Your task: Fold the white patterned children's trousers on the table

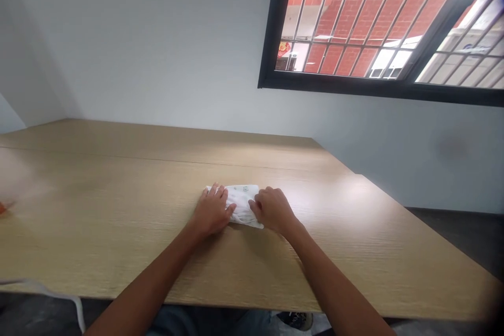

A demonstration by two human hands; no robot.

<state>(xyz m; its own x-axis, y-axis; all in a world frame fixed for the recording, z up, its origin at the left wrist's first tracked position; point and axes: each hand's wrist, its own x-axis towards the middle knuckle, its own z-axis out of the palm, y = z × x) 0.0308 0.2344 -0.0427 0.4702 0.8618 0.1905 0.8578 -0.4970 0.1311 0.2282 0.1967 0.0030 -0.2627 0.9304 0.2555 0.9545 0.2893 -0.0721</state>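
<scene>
Nearest the head camera, bare forearms point(153, 278) reach in from seven and five o'clock, above blue denim point(173, 321) and a dark shoe point(296, 320) at the lower edge; both hands come together at a folded white cloth point(242, 201) with a small greenish print, lying flat on the wood-grain table point(118, 220), close to the table edge at six o'clock. Taking the cloth as the dial's hub, the left hand point(212, 211) sits at nine, palm down over that end, its fingers stretched out and a little spread, pointing to about one o'clock; its thumb reaches toward three across the fabric; it presses on the cloth without closing round it. Right hand point(273, 210) sits at three, fingers curled in, thumb toward nine at the cloth's border; whether it pinches the fabric, I cannot tell. Between the hands the printed middle shows, creased along the six o'clock side; the long axis runs from nine to three, dipping slightly toward four. Farther out, a pale cord point(59, 293) hangs over the table edge at eight; an orange object, cut off by the frame, lies at nine; a barred window point(334, 82) in the pale wall point(157, 37) stands at one.
</scene>
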